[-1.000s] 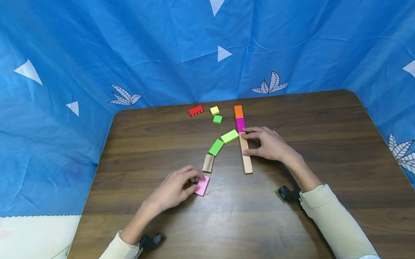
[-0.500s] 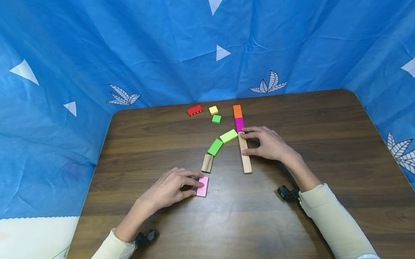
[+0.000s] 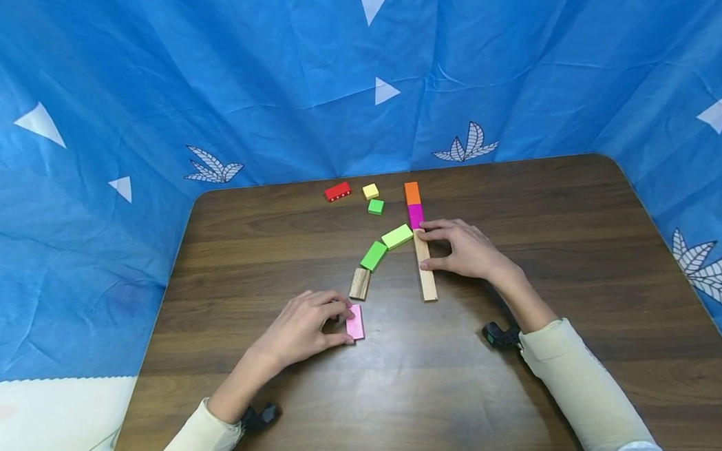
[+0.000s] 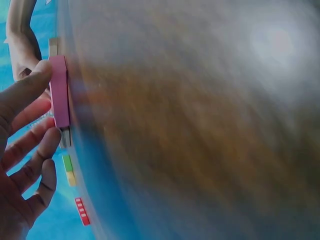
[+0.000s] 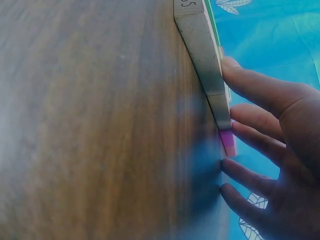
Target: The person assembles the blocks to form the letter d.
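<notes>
In the head view my left hand (image 3: 305, 329) pinches a pink block (image 3: 355, 322) between thumb and fingers at its two ends. The left wrist view shows the thumb and fingertips on that pink block (image 4: 59, 92). My right hand (image 3: 471, 250) rests its thumb and fingertips, fairly straight, on a row of light wooden blocks (image 3: 427, 283). This row continues away into a magenta block (image 3: 416, 216) and an orange block (image 3: 412, 193). From its left side, a lime block (image 3: 397, 236), a green block (image 3: 374, 256) and a brown wood-grain block (image 3: 360, 283) curve down towards the pink block.
A red block (image 3: 337, 192) with white dots, a small yellow block (image 3: 370, 191) and a small green block (image 3: 376, 207) lie near the far edge of the brown table (image 3: 521, 202). A blue patterned cloth (image 3: 290, 85) hangs behind it.
The pink block has turned from a slant to nearly straight and shifted slightly right, as my left fingers changed their hold. My right hand stays on the wooden row.
</notes>
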Demonstrator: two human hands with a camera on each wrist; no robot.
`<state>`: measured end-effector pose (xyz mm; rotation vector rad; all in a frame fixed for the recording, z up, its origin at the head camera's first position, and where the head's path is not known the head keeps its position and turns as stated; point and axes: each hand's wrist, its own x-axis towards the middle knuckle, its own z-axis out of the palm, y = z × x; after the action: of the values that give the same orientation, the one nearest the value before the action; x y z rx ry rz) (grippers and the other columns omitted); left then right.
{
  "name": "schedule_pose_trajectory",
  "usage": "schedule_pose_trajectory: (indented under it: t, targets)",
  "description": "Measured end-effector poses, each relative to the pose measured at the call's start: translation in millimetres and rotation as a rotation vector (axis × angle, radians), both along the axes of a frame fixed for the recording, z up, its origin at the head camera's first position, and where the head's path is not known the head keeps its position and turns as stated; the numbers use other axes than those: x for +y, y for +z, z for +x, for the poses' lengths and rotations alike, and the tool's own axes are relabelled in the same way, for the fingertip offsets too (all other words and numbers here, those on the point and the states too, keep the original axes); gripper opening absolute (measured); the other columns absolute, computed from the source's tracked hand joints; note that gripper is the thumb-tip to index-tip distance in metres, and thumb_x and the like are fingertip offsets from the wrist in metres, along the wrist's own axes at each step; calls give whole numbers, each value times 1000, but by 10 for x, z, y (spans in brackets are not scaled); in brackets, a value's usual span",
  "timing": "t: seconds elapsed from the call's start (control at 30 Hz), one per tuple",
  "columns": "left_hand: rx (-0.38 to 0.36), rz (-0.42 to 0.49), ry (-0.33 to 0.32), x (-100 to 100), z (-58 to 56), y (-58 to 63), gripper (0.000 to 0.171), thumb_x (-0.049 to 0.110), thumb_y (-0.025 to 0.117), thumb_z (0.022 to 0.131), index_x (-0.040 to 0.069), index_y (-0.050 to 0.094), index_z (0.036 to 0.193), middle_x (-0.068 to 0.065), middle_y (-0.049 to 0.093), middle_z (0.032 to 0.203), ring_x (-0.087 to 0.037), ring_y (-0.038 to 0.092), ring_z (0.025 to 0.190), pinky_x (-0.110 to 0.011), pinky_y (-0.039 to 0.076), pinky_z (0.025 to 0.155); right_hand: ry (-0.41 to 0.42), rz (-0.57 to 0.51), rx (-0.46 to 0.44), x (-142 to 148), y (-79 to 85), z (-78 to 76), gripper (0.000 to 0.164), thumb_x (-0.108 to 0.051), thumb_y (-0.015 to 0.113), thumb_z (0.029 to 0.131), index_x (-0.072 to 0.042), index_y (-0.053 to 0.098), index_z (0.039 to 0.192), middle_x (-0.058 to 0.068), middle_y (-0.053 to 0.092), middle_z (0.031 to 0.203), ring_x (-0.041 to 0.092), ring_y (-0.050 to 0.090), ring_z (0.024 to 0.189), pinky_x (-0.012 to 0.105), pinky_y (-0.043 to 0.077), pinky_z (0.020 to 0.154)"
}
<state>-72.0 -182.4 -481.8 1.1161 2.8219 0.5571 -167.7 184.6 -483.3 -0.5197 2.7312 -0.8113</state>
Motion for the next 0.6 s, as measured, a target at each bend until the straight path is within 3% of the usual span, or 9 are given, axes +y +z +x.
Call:
schedule_pose_trajectory:
  t: [0.13, 0.33, 0.6]
  targets:
    - [23, -14, 22, 55, 4, -17, 39, 49, 91, 85, 26, 77, 113, 12, 71, 114, -6, 60, 91, -34, 53, 85, 0, 3, -3, 0, 4, -1, 73, -44, 89, 88, -19, 64, 151, 6, 52, 167, 40, 45, 151, 76, 29, 122]
    - [37, -42, 56, 131, 21, -10, 46, 54, 89, 85, 24, 76, 118, 8, 71, 119, -9, 66, 95, -37, 57, 87, 1, 4, -3, 6, 8, -8, 73, -45, 89, 88, -19, 64, 151, 6, 52, 166, 41, 45, 152, 77, 29, 122]
    - [-6, -38, 51, 113, 29, -1, 43, 48, 88, 88, 24, 75, 122, 9, 69, 121, -9, 65, 96, -40, 58, 89, 1, 4, -2, -7, 20, -2, 73, -44, 89, 88, -18, 64, 151, 6, 52, 166, 41, 46, 150, 77, 30, 121]
